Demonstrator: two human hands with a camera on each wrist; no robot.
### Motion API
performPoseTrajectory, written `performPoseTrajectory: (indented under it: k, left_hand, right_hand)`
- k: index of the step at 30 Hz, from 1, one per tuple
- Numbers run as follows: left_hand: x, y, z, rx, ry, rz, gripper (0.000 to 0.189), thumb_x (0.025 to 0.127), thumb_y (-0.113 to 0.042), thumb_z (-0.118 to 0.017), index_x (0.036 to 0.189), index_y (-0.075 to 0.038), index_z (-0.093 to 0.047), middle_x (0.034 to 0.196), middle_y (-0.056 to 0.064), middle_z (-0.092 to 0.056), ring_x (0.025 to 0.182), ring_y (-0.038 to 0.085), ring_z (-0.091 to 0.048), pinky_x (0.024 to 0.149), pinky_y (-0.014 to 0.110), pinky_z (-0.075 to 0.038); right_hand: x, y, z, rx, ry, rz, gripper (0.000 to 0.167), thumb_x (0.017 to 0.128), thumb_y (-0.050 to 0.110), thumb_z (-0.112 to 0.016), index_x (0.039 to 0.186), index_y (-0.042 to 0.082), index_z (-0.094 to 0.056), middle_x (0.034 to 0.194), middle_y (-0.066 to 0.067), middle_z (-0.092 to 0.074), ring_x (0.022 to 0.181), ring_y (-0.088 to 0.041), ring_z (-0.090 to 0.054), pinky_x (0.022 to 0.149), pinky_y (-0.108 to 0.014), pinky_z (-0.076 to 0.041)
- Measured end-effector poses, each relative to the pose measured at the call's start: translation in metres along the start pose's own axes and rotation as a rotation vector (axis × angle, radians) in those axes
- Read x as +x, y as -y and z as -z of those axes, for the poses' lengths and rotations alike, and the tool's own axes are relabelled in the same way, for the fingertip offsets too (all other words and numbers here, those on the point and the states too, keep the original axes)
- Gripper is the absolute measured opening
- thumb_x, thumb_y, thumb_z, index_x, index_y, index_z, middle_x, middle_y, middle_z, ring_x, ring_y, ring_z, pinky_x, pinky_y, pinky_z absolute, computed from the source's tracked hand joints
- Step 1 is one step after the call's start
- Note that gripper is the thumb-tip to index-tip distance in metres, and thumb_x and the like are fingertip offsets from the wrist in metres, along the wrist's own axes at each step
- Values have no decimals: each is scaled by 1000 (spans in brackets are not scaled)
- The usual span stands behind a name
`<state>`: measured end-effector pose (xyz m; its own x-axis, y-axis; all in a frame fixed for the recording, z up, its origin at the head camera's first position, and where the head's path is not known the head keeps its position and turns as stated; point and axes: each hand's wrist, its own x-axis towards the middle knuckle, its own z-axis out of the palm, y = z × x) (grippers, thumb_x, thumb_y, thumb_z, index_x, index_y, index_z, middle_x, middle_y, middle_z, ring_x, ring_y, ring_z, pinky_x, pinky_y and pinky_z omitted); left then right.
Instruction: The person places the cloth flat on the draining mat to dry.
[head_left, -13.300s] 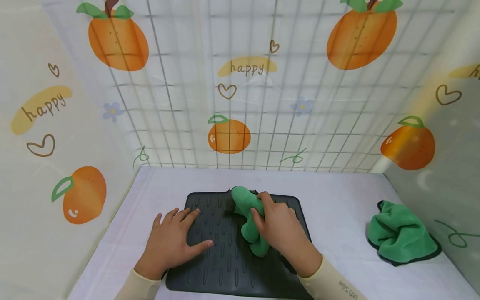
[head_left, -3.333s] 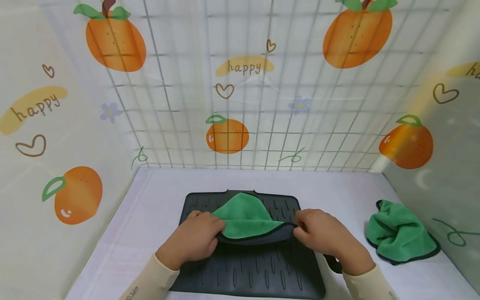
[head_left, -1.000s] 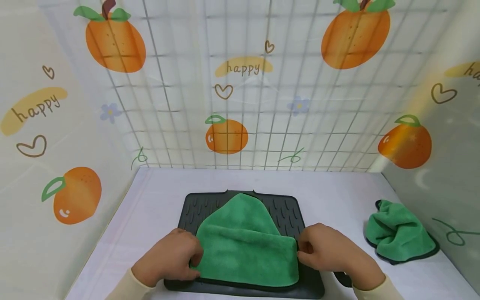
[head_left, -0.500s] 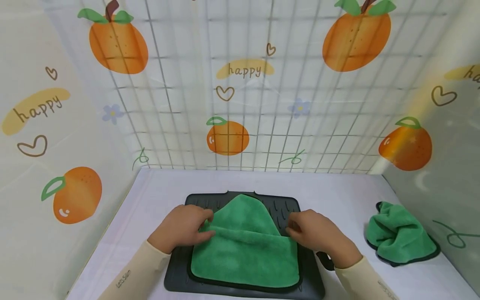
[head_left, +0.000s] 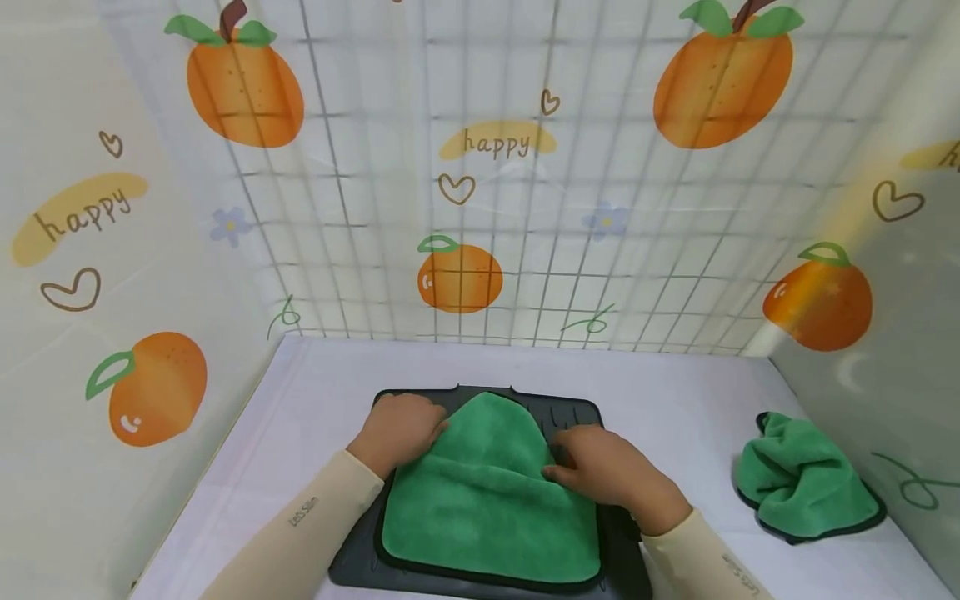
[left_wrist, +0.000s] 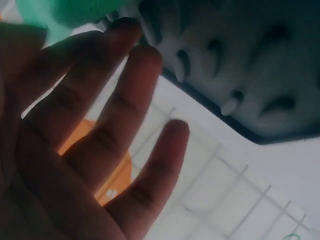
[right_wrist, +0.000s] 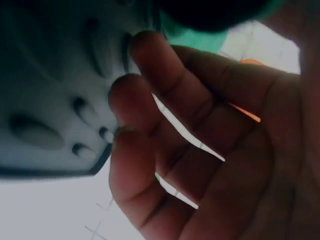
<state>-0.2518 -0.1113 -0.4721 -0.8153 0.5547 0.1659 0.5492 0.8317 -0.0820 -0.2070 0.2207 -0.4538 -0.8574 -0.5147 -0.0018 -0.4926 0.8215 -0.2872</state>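
Cream sleeves (head_left: 296, 533), lettered along the forearm, enter at the bottom of the head view and lead to your two hands. Between them lies the black mat (head_left: 352, 569), its near margin uncovered. On it rests the green cloth (head_left: 491, 529), bordered in black; a fold runs across its middle, and its far part narrows to a rounded peak. Your right hand (head_left: 618, 471) is at the cloth's right edge, fingers curled; thumb and forefinger look part-way apart, and whether this grip pinches the fabric cannot be told. Well to its right, a crumpled second cloth (head_left: 810, 479), also green with dark trim, lies on the white tabletop (head_left: 682, 408). Your left hand (head_left: 401, 433), slightly farther off, lies at the cloth's far left edge; the left wrist view shows its fingers bent and spaced beside the ridged mat, and you cannot tell whether that grip has hold of the cloth. Behind stands a pale backdrop (head_left: 390, 192) with oranges, hearts and the word "happy", crossed by dark grid lines.
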Motion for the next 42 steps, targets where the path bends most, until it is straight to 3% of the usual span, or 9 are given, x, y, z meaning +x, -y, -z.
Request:
performPoseTrajectory:
  k: [3,5,13,22,25,29,32,38,42]
  left_hand:
    - [5,-5,-1,-7,34,11,24,111,-33,-55,110,-23,-77,87,-1,-73,83,20,-71,70,45,-58]
    - [9,-8,-2,-3,41,2,23,111,-31,-54,115,-23,-75,90,-1,-74,84,20,-71,72,45,-58]
    - [14,-14,-1,27,68,-10,22,107,-30,-63,86,-25,-67,77,-6,-66,77,16,-67,67,39,-54]
    - [11,-17,2,25,33,-57,14,101,-36,-74,99,-23,-70,85,-4,-69,79,17,-68,67,40,-57]
    - [8,-19,4,35,12,-81,15,102,-37,-72,105,-22,-72,95,-2,-71,83,20,-68,68,40,-57]
    - [4,-20,4,73,6,-100,22,105,-36,-67,119,-20,-72,112,2,-72,99,27,-67,82,46,-57]
    - [4,-20,1,77,14,-112,19,104,-33,-64,115,-19,-70,111,2,-73,110,30,-65,92,51,-53]
    - [7,-19,-1,43,17,-162,6,99,-24,-64,102,-21,-68,95,-1,-72,110,27,-64,96,51,-50]
    - [7,-19,-2,65,8,-183,9,98,-25,-65,104,-22,-71,96,-2,-70,101,24,-64,92,48,-52]
  right_hand:
    - [2,1,0,13,-7,33,24,96,36,-80,96,15,-67,62,11,-47,56,-3,-47,56,-30,-44]
    - [3,2,-1,19,-14,48,23,95,33,-81,99,15,-66,62,11,-47,57,-3,-47,56,-29,-43]
    - [7,5,-5,-60,-31,77,45,90,30,-87,122,2,-73,94,2,-59,81,-11,-56,74,-38,-52]
    - [9,9,-6,-65,-18,34,45,89,27,-87,126,6,-72,106,-3,-62,94,-20,-62,83,-44,-54]
    - [9,9,-6,-48,-24,63,37,89,23,-87,121,9,-73,106,-1,-62,94,-19,-62,83,-43,-54]
    - [10,9,-7,-20,-54,141,22,89,13,-85,105,16,-71,99,5,-58,88,-14,-56,79,-40,-52]
    - [12,8,-9,0,-84,192,25,87,3,-81,92,21,-64,94,8,-52,85,-14,-49,77,-38,-45]
    - [15,10,-11,55,-106,256,31,78,-10,-67,77,19,-55,120,0,-69,129,-34,-58,97,-49,-49]
    - [16,12,-10,116,-108,322,32,70,-15,-63,73,15,-53,87,10,-66,137,-31,-56,107,-49,-46]
